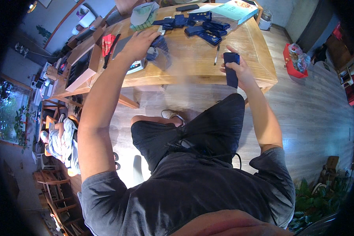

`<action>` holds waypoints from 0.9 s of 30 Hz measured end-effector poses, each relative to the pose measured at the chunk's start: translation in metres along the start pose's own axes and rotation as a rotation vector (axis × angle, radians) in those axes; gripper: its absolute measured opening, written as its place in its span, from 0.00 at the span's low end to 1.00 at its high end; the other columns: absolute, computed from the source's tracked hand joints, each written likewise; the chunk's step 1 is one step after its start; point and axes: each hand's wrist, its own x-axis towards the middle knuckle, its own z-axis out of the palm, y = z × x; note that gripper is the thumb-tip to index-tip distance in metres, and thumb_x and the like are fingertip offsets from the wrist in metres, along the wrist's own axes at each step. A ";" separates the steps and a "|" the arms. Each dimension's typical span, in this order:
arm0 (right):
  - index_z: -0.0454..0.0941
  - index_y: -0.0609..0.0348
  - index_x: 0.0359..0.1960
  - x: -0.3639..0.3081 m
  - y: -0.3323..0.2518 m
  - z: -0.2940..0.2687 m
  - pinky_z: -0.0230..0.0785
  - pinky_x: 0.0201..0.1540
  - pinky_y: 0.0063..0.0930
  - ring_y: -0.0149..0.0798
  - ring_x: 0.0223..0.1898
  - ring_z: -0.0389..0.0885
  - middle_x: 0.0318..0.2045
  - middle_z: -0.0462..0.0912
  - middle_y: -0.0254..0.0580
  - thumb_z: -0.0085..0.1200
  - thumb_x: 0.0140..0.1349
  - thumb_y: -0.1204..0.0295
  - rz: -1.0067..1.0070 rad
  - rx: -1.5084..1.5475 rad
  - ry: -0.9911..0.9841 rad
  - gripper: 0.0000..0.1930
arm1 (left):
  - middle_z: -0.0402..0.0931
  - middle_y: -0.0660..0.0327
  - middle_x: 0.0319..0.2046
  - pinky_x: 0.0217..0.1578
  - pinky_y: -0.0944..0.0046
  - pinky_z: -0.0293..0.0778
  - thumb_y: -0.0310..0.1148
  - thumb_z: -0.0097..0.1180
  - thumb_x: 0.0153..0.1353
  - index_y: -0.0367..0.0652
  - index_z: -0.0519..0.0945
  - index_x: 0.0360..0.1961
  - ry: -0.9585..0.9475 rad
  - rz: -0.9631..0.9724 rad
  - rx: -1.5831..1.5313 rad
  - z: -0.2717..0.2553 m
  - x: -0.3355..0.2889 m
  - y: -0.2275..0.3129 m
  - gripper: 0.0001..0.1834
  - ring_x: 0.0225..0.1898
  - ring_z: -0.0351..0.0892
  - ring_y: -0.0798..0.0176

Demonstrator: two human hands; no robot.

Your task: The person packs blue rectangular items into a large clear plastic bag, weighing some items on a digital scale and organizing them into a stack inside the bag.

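The right hand (240,69) is gripping a dark blue pouch (231,70) upright at the near edge of the table (192,67), clear of the pile, likely for inspection. The left hand (139,45) is closing on a clear bag (161,53) with blue items inside, beside a small scale (135,67). More pouches (202,27) are lying heaped farther back, near a pen (216,54).

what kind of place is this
Probably a home or small workshop used for packing: a wooden table strewn with dark blue packets, wood plank flooring, and potted plants nearby.
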 end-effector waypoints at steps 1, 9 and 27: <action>0.61 0.50 0.69 0.000 0.005 -0.001 0.74 0.44 0.27 0.33 0.40 0.79 0.51 0.78 0.44 0.52 0.57 0.81 -0.015 -0.127 -0.011 0.35 | 0.61 0.58 0.67 0.68 0.41 0.56 0.22 0.62 0.49 0.50 0.62 0.67 0.013 -0.009 0.024 0.001 0.001 0.001 0.42 0.70 0.59 0.53; 0.63 0.56 0.66 -0.041 0.036 0.029 0.67 0.56 0.29 0.38 0.52 0.77 0.51 0.78 0.44 0.50 0.51 0.81 -0.265 -0.816 -0.210 0.35 | 0.63 0.54 0.64 0.64 0.48 0.63 0.35 0.73 0.45 0.45 0.62 0.66 0.115 -0.054 -0.128 0.018 -0.006 -0.002 0.46 0.66 0.63 0.49; 0.64 0.59 0.67 -0.004 0.036 0.040 0.54 0.68 0.32 0.42 0.65 0.67 0.63 0.70 0.49 0.46 0.48 0.83 -0.204 -0.937 -0.391 0.37 | 0.62 0.58 0.67 0.61 0.44 0.67 0.43 0.72 0.47 0.50 0.57 0.70 0.187 -0.217 -0.064 0.025 -0.007 0.015 0.51 0.67 0.62 0.51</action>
